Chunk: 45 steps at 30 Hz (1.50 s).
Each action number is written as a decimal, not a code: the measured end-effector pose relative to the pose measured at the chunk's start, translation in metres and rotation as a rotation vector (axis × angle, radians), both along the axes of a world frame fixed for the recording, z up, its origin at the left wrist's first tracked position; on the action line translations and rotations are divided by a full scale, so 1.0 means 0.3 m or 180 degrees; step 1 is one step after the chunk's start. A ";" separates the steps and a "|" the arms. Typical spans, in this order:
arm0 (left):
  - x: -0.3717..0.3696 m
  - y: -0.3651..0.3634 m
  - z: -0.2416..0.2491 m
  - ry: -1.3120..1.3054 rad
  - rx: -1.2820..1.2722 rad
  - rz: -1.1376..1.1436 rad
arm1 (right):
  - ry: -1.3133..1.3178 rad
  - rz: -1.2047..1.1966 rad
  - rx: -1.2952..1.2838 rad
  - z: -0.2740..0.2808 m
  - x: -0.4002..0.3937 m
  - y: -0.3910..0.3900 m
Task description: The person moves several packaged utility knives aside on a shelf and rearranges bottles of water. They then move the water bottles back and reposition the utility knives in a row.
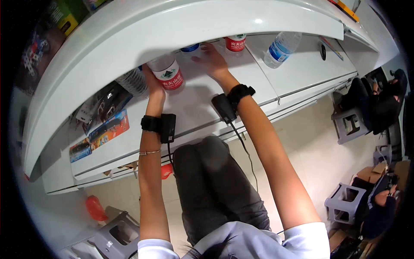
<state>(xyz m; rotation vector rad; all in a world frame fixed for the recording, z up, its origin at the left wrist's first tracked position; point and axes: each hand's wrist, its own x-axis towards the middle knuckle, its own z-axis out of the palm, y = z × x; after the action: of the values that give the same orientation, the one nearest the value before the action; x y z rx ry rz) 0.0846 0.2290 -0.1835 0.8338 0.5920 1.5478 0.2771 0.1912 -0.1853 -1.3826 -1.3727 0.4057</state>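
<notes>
My left hand (155, 85) is against the left side of a clear plastic water bottle (169, 77) with a red and white label. Its fingers pass behind the bottle and under the overhanging white edge, so they are mostly hidden. My right hand (213, 62) has its fingers apart and holds nothing I can see. Just left of its fingertips is a blue-labelled bottle (189, 48), mostly covered by the overhang. Another red-labelled bottle (235, 44) stands to the right of that hand. Both wrists wear black straps with small cabled boxes.
A blue-labelled water bottle (279, 52) stands farther right on the white surface (198, 108). At left lie packaged items (108, 129) and a clear ribbed bottle (133, 82). The curved white overhang (194, 23) spans above. Grey stools (345, 203) and seated people are at right.
</notes>
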 end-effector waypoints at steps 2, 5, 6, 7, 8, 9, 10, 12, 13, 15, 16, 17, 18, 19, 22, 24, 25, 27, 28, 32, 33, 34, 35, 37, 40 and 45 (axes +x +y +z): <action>-0.015 0.018 -0.029 -0.0128 -0.0019 -0.0100 | -0.0277 0.0089 -0.0227 0.030 -0.007 0.008; -0.019 0.014 -0.037 -0.0161 -0.0060 0.0002 | -0.0439 0.0281 -0.0104 0.047 -0.015 0.042; -0.016 0.014 -0.036 -0.0146 -0.0035 0.0132 | -0.0435 0.0360 -0.0064 0.058 -0.016 0.047; -0.021 0.010 -0.036 -0.0203 -0.0176 0.0098 | -0.0436 0.0439 -0.0033 0.064 -0.017 0.048; -0.028 0.007 -0.033 -0.0223 -0.0216 0.0118 | -0.0454 0.0361 0.0060 0.064 -0.023 0.044; -0.039 0.013 -0.035 -0.0243 -0.0261 0.0123 | -0.0474 0.0269 0.0146 0.067 -0.030 0.034; -0.043 0.022 -0.038 -0.0272 -0.0308 0.0107 | -0.0506 0.0155 0.0229 0.069 -0.033 0.019; -0.041 0.041 -0.054 -0.0177 -0.0212 0.0465 | -0.0166 0.0303 0.0012 0.068 -0.024 -0.019; -0.048 0.064 -0.069 -0.0348 -0.0070 0.0102 | -0.0373 0.0107 -0.0048 0.058 -0.003 -0.078; -0.065 0.092 -0.078 -0.0582 0.0156 -0.0441 | -0.0700 -0.0225 0.0032 0.048 0.006 -0.136; -0.054 0.090 -0.085 -0.0588 0.0152 -0.0431 | -0.0653 -0.0014 0.0022 0.048 0.035 -0.162; -0.055 0.089 -0.087 -0.0583 0.0146 -0.0421 | -0.0602 0.0220 0.0012 0.043 0.074 -0.206; -0.052 0.084 -0.081 -0.0565 0.0132 -0.0379 | -0.0559 0.0471 0.0012 0.064 0.104 -0.258; -0.048 0.086 -0.084 -0.0566 0.0126 -0.0330 | -0.0463 0.0515 -0.0006 0.086 0.127 -0.307; -0.035 0.093 -0.104 -0.0580 0.0192 -0.0244 | -0.0482 0.0274 -0.0326 0.118 0.191 -0.439; -0.022 0.069 -0.086 -0.0543 0.0152 -0.0097 | -0.0615 0.0056 -0.0272 0.118 0.242 -0.473; -0.011 0.034 -0.035 -0.0462 0.0064 0.0000 | -0.0669 -0.0063 -0.0251 0.112 0.268 -0.485; 0.002 -0.010 0.017 -0.0359 -0.0021 0.0154 | -0.0750 -0.0257 -0.0413 0.110 0.320 -0.493; 0.006 -0.017 0.020 -0.0336 -0.0015 0.0210 | -0.0789 -0.0360 -0.0492 0.112 0.340 -0.494; 0.007 -0.032 0.039 -0.0299 -0.0077 0.0229 | -0.0886 -0.0831 -0.0340 0.084 0.419 -0.477; 0.008 -0.033 0.041 -0.0336 -0.0121 0.0223 | -0.0838 -0.0876 -0.0368 0.105 0.414 -0.485; 0.009 -0.033 0.042 -0.0369 -0.0167 0.0214 | -0.0827 -0.0885 -0.0355 0.102 0.415 -0.487; 0.012 -0.032 0.044 -0.0407 -0.0209 0.0202 | -0.0821 -0.0897 -0.0338 0.109 0.414 -0.491; -0.003 0.032 -0.008 -0.0479 0.0076 -0.0053 | -0.0864 -0.0924 -0.0352 0.100 0.430 -0.498; -0.006 0.056 -0.031 -0.0519 0.0268 -0.0119 | -0.0916 -0.0886 -0.0419 0.108 0.430 -0.551; -0.004 -0.015 0.027 -0.0375 0.0237 0.0095 | -0.0703 -0.0601 -0.0478 0.116 0.469 -0.632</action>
<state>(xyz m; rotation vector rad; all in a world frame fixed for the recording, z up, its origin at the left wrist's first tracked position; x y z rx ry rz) 0.0833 0.2244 -0.1754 0.7867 0.4654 1.6423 0.4179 0.0017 -0.1507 -1.7063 -1.3947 0.2396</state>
